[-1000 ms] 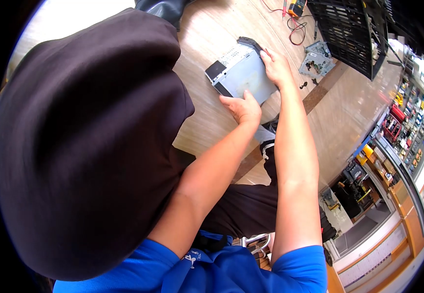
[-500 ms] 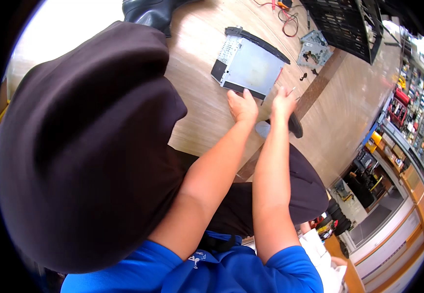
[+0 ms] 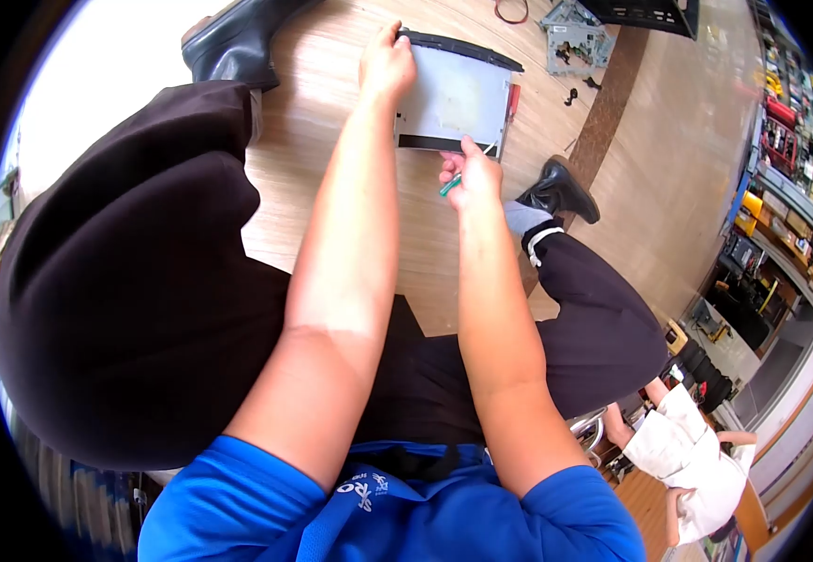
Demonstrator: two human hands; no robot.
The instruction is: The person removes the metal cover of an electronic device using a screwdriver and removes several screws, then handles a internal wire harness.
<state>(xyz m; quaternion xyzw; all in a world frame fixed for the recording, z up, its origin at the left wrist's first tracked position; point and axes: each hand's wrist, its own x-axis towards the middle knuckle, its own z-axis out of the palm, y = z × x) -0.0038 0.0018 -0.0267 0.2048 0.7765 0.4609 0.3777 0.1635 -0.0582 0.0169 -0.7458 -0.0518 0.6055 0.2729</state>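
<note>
A flat silver metal-cased electronic unit (image 3: pixel 453 98) lies on the floor, with a black strip (image 3: pixel 462 54) along its far edge and a dark band along its near edge. My left hand (image 3: pixel 388 66) is closed around its far left corner; the fingertips are partly hidden. Close by the near edge, my right hand (image 3: pixel 475 180) is closed on a small screwdriver (image 3: pixel 450 185). Its green handle shows below the fingers, and a thin shaft sticks out toward the unit. I cannot tell whether the tip touches the unit.
Past the unit's far right corner lie a metal bracket plate (image 3: pixel 575 47) and small black parts (image 3: pixel 571 96). A black perforated case (image 3: pixel 650 13) stands beyond. My boots (image 3: pixel 561 190) flank the unit. At lower right is a person in white (image 3: pixel 687 459); stocked shelves (image 3: pixel 795 140) line the right.
My left hand has moved from the unit's near edge to its far left corner. My right hand has shifted left along the near edge with the screwdriver. The camera view has shifted.
</note>
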